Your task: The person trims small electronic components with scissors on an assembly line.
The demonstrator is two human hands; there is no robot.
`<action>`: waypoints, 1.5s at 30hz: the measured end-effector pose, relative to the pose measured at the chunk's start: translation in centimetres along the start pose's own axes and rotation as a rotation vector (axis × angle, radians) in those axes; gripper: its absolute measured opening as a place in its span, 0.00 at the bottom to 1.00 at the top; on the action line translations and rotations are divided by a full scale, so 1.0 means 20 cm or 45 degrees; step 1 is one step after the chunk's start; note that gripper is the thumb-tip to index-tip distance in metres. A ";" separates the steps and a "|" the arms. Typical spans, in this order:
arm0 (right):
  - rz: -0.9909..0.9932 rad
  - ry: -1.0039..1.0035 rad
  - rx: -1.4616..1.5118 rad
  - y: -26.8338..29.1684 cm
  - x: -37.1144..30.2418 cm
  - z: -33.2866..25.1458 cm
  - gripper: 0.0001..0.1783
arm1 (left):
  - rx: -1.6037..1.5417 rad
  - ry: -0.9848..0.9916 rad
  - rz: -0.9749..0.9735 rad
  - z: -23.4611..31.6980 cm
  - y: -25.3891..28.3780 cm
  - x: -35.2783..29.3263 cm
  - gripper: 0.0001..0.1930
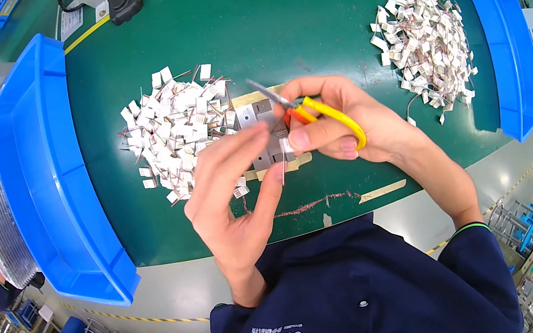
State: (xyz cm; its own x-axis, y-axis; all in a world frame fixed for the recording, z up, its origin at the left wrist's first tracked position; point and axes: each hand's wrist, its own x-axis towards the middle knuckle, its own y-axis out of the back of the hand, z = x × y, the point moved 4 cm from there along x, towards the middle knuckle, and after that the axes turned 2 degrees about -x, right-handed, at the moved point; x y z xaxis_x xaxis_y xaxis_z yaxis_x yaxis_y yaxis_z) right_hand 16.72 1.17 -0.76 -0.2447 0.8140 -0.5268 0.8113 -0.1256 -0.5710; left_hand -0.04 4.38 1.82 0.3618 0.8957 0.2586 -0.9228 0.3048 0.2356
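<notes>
My right hand point(351, 119) is closed around a scissors-like tool with yellow and orange handles point(346, 122); its slim metal tip point(266, 93) points to the far left. By my right thumb is a small white piece point(286, 146) with a thin wire hanging down; which fingers hold it, I cannot tell. Facing it, my left hand point(233, 197) has thumb and fingers apart, the fingertips blurred by motion. Beneath both hands a grey metal fixture point(245, 114) is partly hidden. Left of it lies a loose pile of white connectors with short wires point(177, 122).
Another heap of wired white connectors point(427, 45) lies at the right of the green table point(297, 18). Blue bins stand at the left point(46, 170) and right point(505, 46) edges. Reddish scraps point(316, 204) and a tape strip point(383, 191) lie near the front edge.
</notes>
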 end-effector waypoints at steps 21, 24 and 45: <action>0.115 0.418 -0.289 -0.03 -0.02 -0.01 0.20 | -0.699 0.546 0.288 -0.07 -0.10 -0.10 0.08; 0.138 0.493 -0.279 -0.04 -0.02 0.00 0.22 | -0.777 0.495 0.334 -0.09 -0.12 -0.09 0.06; -0.008 0.421 -0.445 -0.08 -0.04 0.01 0.21 | -0.841 0.453 0.356 -0.07 -0.11 -0.10 0.01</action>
State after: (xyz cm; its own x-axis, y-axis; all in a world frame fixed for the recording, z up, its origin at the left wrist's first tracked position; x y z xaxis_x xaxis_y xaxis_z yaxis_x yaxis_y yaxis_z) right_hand 15.55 0.63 0.39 -0.1146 0.9579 -0.2633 0.9541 0.0323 -0.2978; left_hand 1.06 2.31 -0.50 0.1441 0.9829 -0.1143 -0.9010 0.0826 -0.4258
